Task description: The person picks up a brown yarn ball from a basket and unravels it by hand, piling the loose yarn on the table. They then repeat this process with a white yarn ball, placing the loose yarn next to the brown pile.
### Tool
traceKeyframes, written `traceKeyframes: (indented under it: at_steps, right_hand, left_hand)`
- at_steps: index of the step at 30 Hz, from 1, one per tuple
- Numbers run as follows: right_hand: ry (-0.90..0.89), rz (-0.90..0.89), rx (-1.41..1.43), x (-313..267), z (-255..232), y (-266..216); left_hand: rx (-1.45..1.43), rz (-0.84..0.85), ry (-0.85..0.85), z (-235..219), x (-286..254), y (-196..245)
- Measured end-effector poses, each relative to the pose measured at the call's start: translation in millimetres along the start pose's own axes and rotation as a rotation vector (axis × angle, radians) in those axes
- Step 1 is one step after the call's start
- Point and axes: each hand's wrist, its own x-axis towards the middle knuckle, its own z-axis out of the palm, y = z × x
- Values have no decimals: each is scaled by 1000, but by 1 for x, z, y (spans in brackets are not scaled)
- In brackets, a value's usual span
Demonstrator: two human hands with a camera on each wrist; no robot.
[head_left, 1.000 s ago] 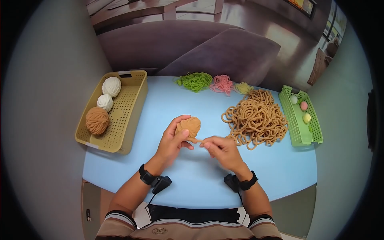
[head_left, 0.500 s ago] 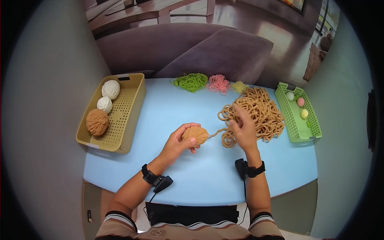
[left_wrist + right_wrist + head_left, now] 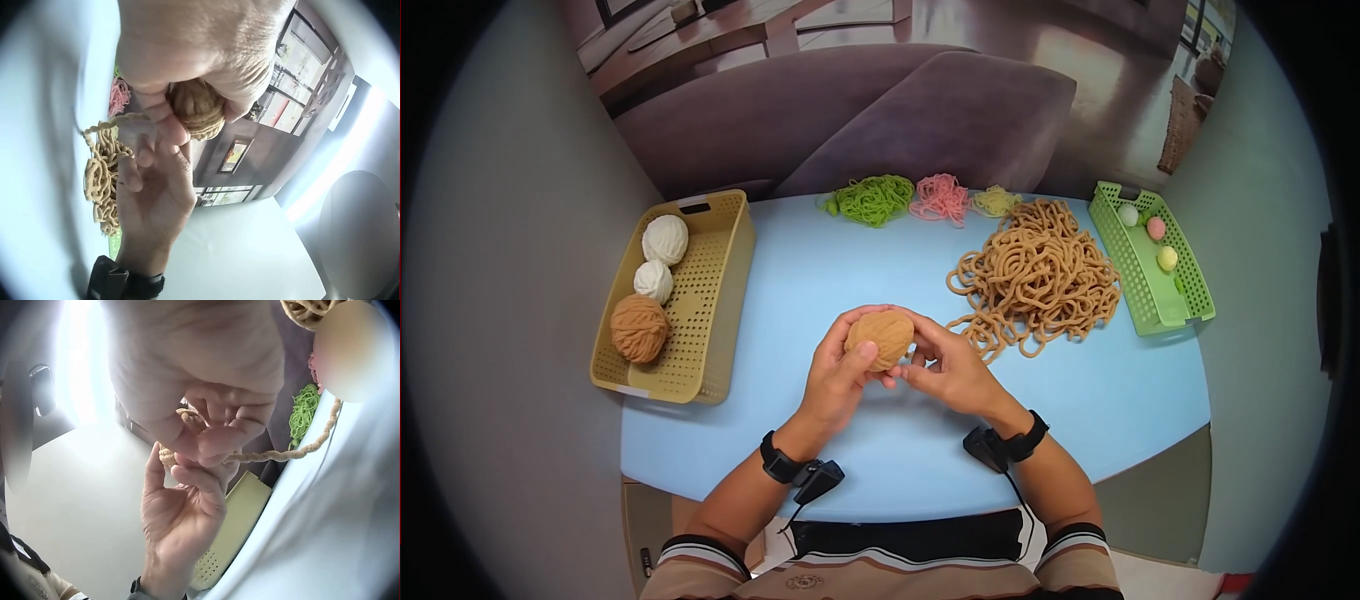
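A tan ball of yarn (image 3: 884, 336) is held between both hands above the middle of the table. My left hand (image 3: 832, 372) grips it from the left, thumb across its near side. The right hand (image 3: 956, 372) is at the ball's right side, its thumb and fingers pinching the yarn strand (image 3: 270, 455) close to the ball. In the right wrist view that strand runs out of the fingers and down toward the table. A large heap of loose tan yarn (image 3: 1040, 270) lies beyond the right hand. Part of the ball is hidden by the fingers.
At left, a beige basket (image 3: 725, 330) holds two white yarn balls and a brown one (image 3: 640, 328). A green basket (image 3: 1145, 290) with small balls stands at right. Tangles of green (image 3: 874, 200), pink (image 3: 940, 199) and yellow yarn (image 3: 996, 202) lie along the back.
My right hand drew away from the ball toward the heap, then came back to the ball's right side. The left hand kept its hold on the ball throughout.
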Motion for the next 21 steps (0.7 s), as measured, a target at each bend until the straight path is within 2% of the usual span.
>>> traceKeyframes:
  at_steps: [1,4,7,10,13,17,21]
  right_hand:
    - [13,21,24,0,1,-2]
    - [-21,231,35,1,-1,-7]
    - [32,147,-233,-1,2,6]
    - [159,-103,-248,-6,3,0]
    - [340,-190,-189,-9,-8,-8]
    - [630,-110,44,-7,-36,-9]
    - [812,-107,-44,-1,-62,-1]
  left_hand:
    - [-13,13,12,4,0,3]
    - [-5,52,47,4,1,4]
    - [7,71,54,-1,2,6]
    - [8,22,27,-10,4,5]
    - [166,-79,-13,-12,7,3]
    - [319,-119,-169,-9,7,-6]
    - [337,-108,-124,-1,3,0]
